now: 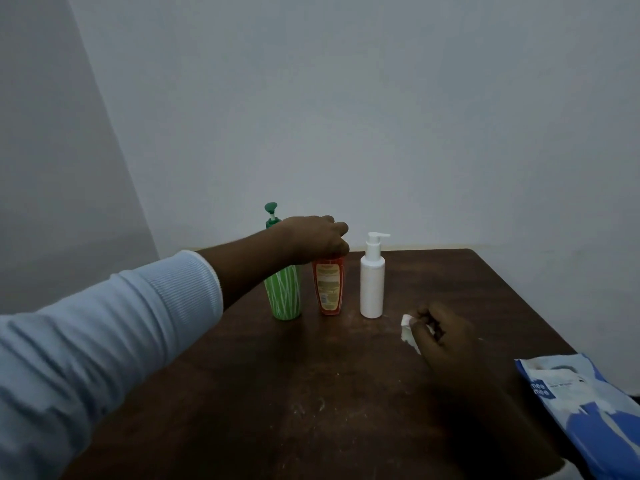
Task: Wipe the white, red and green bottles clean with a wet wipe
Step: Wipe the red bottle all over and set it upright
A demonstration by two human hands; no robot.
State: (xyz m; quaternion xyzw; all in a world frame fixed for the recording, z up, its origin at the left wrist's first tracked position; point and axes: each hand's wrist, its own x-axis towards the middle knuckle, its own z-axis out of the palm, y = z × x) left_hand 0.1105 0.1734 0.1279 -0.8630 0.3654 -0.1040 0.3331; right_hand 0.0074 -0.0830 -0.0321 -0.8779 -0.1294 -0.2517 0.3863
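Three bottles stand upright in a row on the dark wooden table [311,393]. The green pump bottle [283,296] with white stripes is on the left, the red bottle [328,285] in the middle, the white pump bottle [372,285] on the right. My left hand [317,240] reaches over the green bottle and grips the top of the red bottle, hiding its cap. My right hand [443,337] rests on the table right of the white bottle and pinches a crumpled white wet wipe [408,332].
A blue and white pack of wet wipes [581,407] lies at the table's right front edge. A plain grey wall stands right behind the table's far edge, and another wall closes the left side.
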